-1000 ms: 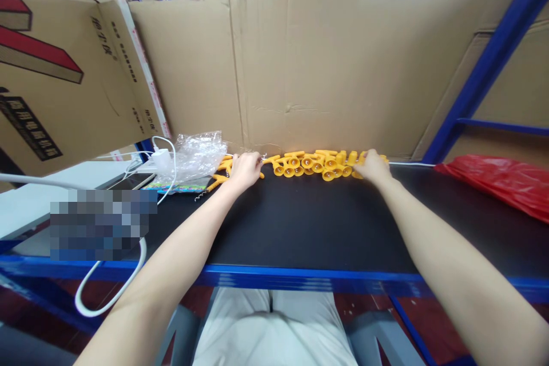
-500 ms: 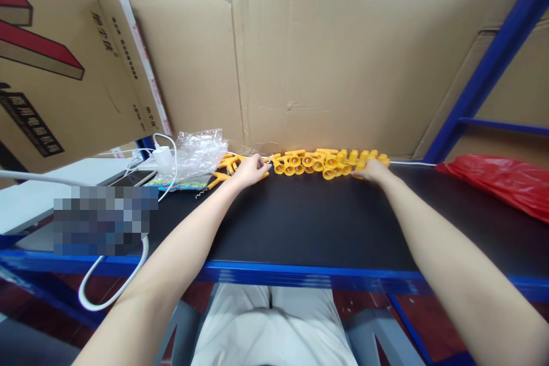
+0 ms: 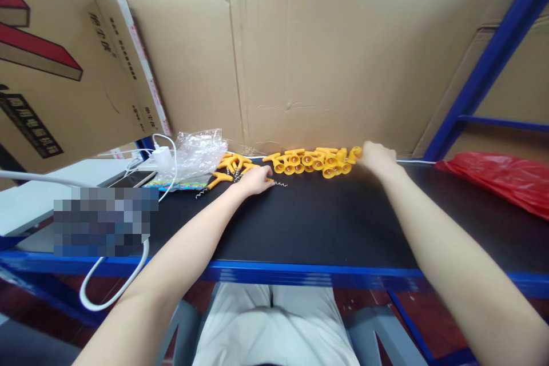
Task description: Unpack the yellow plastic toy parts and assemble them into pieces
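A row of yellow plastic pieces (image 3: pixel 315 162) lies along the back of the black shelf top (image 3: pixel 321 217), against the cardboard wall. More yellow corkscrew handles (image 3: pixel 231 164) sit in a loose pile to the left. My left hand (image 3: pixel 256 179) is closed on a corkscrew whose metal spiral (image 3: pixel 281 184) sticks out to the right on the black surface. My right hand (image 3: pixel 377 157) rests at the right end of the yellow row, fingers curled over the last pieces and hiding them.
A crumpled clear plastic bag (image 3: pixel 198 152), a white charger and cable (image 3: pixel 160 157) and a phone (image 3: pixel 131 178) lie at the left. A red plastic bag (image 3: pixel 497 180) sits at the right. Cardboard (image 3: pixel 317 63) walls the back; blue rack posts (image 3: pixel 484 74) stand right.
My left hand has drawn back toward me, pulling a corkscrew out of the pile. My right hand has shifted right and back to the end of the yellow row.
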Demonstrator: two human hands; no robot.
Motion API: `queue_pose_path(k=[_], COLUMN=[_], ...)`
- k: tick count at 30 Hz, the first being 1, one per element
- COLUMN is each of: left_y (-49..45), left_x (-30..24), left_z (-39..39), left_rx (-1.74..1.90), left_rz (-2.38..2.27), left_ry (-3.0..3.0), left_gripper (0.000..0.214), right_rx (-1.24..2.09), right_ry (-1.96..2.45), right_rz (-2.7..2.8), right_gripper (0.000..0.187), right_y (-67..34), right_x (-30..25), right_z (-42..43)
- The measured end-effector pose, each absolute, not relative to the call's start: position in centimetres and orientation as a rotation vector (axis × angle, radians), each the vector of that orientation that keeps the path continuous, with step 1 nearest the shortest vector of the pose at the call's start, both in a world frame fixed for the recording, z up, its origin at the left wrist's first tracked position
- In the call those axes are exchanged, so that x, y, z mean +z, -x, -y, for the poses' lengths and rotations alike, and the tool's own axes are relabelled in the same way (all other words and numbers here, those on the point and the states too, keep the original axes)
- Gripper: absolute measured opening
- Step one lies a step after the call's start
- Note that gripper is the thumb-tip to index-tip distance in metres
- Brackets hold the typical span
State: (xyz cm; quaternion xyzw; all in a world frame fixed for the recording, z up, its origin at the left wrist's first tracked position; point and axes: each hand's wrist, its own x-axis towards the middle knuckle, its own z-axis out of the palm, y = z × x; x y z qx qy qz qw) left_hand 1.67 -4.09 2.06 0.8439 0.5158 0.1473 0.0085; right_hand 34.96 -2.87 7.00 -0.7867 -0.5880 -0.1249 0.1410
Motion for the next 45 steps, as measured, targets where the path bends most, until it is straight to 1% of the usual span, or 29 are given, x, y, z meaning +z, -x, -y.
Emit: queue_pose_path(k=[3,6,9,12,15,19,24,28,32,34,39,41,43,45], left_y=[-1.7,-1.1,-0.2,0.4,0.9,1.2,1.3,1.3,1.1,0.9,0.1,-0.2,-0.4,-0.5], left_x=[2.7,3.7,4.5,4.6,4.2,3.3,2.6,2.5,2.7,3.0,3.7,3.9,3.8,3.8], left_z=[4.6,5.1,5.4,5.1,4.5,3.6,3.0,2.8,3.0,3.3,4.5,4.8,5.0,4.9], left_rx=[0.44,0.38,0.205,0.036,0.007,0.135,0.166,0.179,0.208,0.222,0.168,0.179,0.209,0.245], left_rz=[-1.576,-1.71,-1.929,-2.001,-1.935,-1.769,-1.667,-1.671,-1.684,-1.692,-1.519,-1.471,-1.474,-1.495], left_ry=[-2.727,-2.826,-2.688,-2.525,-2.492,-2.504,-2.531,-2.528,-2.525,-2.492,-2.235,-2.215,-2.23,-2.256], left_gripper=[0.031,0.028,0.026,0.032,0.034,0.046,0.047,0.049,0.047,0.047,0.063,0.058,0.047,0.037], right_rx=[-0.345,-0.176,0.063,0.144,0.157,0.163,0.205,0.261,0.269,0.252,0.063,0.038,0.063,0.104], right_ry=[2.187,2.018,1.779,1.599,1.475,1.398,1.458,1.528,1.457,1.397,1.348,1.323,1.289,1.256], right_rz=[1.883,2.149,2.426,2.559,2.594,2.621,2.622,2.633,2.621,2.629,2.586,2.572,2.545,2.491], right_gripper=[0.034,0.023,0.02,0.019,0.019,0.024,0.024,0.026,0.028,0.027,0.028,0.026,0.025,0.028], right_y=[-32.2,-29.2,-26.8,-25.4,-24.6,-24.0,-24.5,-25.1,-24.9,-24.6,-23.5,-23.3,-23.3,-23.3], right_x=[8.6,9.0,8.1,6.5,5.2,4.6,5.1,5.5,5.2,4.9,4.2,4.0,3.8,3.5], right_z=[4.5,6.0,6.9,6.9,6.7,6.7,6.9,6.8,6.7,6.7,7.0,7.0,6.9,6.6])
